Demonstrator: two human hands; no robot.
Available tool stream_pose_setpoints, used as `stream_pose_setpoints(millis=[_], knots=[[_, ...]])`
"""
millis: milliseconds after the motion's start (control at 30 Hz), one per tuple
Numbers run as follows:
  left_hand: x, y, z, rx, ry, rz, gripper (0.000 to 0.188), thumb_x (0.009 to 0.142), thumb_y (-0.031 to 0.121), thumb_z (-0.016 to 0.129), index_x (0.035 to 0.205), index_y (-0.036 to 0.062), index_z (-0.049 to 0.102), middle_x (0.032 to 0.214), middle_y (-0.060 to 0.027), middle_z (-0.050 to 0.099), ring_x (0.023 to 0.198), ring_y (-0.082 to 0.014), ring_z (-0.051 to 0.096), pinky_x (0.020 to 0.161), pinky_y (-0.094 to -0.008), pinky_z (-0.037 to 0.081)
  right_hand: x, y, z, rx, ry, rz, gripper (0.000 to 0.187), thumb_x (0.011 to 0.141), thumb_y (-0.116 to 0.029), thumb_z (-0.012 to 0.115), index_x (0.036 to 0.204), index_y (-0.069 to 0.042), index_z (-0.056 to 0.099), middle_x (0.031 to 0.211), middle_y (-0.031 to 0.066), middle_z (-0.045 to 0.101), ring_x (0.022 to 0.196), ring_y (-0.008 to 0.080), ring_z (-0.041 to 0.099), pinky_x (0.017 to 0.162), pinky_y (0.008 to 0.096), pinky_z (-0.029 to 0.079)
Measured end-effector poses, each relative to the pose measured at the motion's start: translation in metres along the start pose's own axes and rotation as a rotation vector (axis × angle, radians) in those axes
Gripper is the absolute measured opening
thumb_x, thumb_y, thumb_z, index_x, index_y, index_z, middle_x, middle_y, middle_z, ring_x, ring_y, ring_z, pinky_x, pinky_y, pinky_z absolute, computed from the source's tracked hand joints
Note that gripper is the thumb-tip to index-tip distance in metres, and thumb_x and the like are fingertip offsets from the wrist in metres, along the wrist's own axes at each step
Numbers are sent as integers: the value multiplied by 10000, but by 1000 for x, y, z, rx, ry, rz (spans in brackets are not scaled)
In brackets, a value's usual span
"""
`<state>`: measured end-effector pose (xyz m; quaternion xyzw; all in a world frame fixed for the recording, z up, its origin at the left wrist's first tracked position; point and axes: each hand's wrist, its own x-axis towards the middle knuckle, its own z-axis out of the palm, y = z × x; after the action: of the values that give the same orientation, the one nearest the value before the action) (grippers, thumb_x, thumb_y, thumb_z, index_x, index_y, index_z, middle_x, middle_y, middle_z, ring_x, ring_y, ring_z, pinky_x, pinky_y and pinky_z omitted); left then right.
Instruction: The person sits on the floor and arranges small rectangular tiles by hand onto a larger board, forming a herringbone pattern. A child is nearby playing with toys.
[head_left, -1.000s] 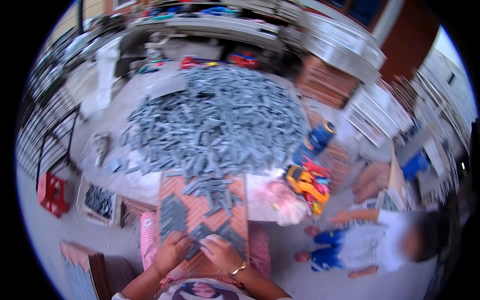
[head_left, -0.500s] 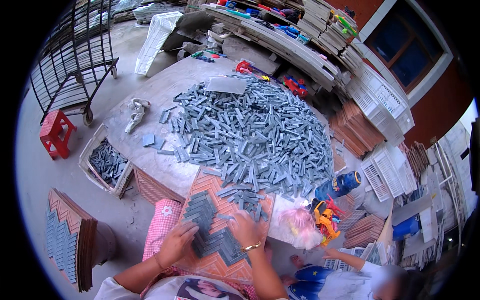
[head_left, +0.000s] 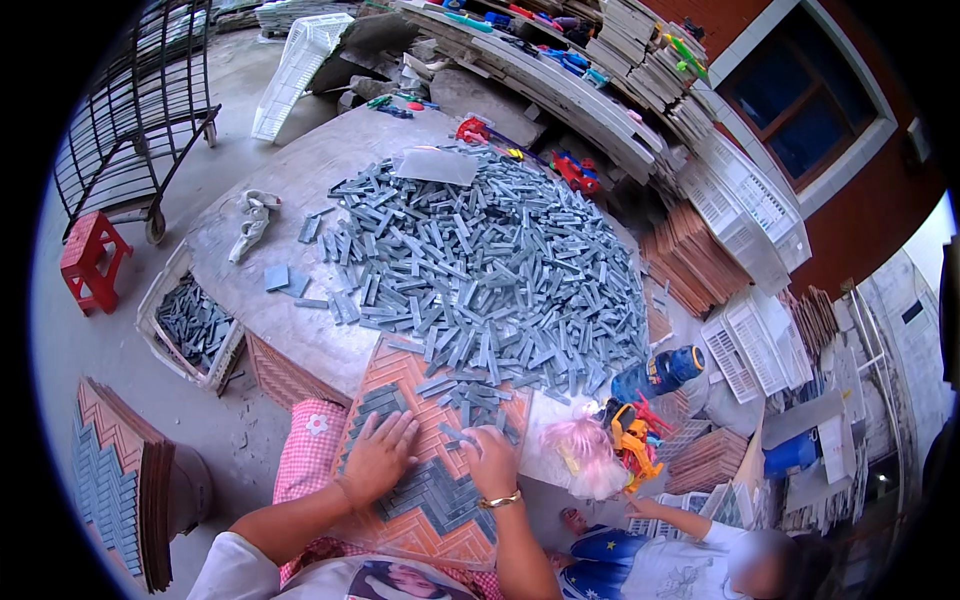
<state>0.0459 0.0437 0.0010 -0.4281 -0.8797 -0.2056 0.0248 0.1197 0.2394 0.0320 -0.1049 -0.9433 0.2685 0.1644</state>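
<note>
My left hand [head_left: 382, 458] lies with fingers outstretched on the grey strips set in an orange herringbone mould board [head_left: 405, 362]. To its right, my right hand [head_left: 492, 462], with a gold bracelet at the wrist, has its fingers curled round a small grey tile strip [head_left: 453, 435], whose end pokes out on the left. Laid grey strips [head_left: 445, 496] form a zigzag band across the lower board. A small heap of loose strips [head_left: 477, 400] rests on the board's upper right part, just beyond my right hand.
A large pile of grey strips [head_left: 490, 260] covers the table [head_left: 240, 290]. At right stand a blue bottle [head_left: 658, 372], a pink-haired doll [head_left: 585, 450] and an orange toy [head_left: 632, 445]. Another person's arm [head_left: 670, 515] reaches there. Stacked boards [head_left: 110, 480] and a crate [head_left: 195, 330] of strips stand left.
My left hand has moved right and forward onto the laid strips, its fingers now spread flat. My right hand stays near the same spot on the board. The whole view has shifted slightly.
</note>
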Motion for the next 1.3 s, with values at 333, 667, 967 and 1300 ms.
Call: stream_pose_setpoints(millis=[333, 667, 967, 1300], knots=[[39, -7, -10, -57, 193, -102, 300, 679, 237, 663, 898, 56, 569, 1001, -89, 527, 1000, -272, 477, 872, -416, 356, -4, -20, -8, 73, -3, 27, 181, 759, -113, 637, 936, -77, 618, 904, 99, 613, 820, 313, 589, 691, 381, 474], [43, -15, -15, -146, 153, -79, 309, 676, 213, 681, 898, 32, 565, 1017, -103, 521, 1015, -310, 454, 902, -431, 353, -8, 12, -2, 594, -93, 253, 141, 823, -108, 613, 945, -37, 611, 789, 52, 585, 676, 133, 550, 595, 263, 441], [-24, -24, -25, -436, 266, -219, 238, 688, 64, 670, 898, 34, 564, 1005, -140, 559, 953, -341, 518, 831, -412, 416, 0, 20, 10, 1579, -434, 608, 203, 901, -175, 540, 1020, -12, 556, 827, 12, 558, 707, 81, 524, 606, 195, 410], [-50, -19, -40, -520, 244, -210, 168, 689, -18, 627, 842, 25, 574, 900, -126, 588, 865, -316, 565, 747, -378, 459, 15, -3, 7, 146, -481, -173, 180, 814, -132, 559, 956, -42, 621, 912, 149, 601, 877, 332, 569, 783, 390, 458]])
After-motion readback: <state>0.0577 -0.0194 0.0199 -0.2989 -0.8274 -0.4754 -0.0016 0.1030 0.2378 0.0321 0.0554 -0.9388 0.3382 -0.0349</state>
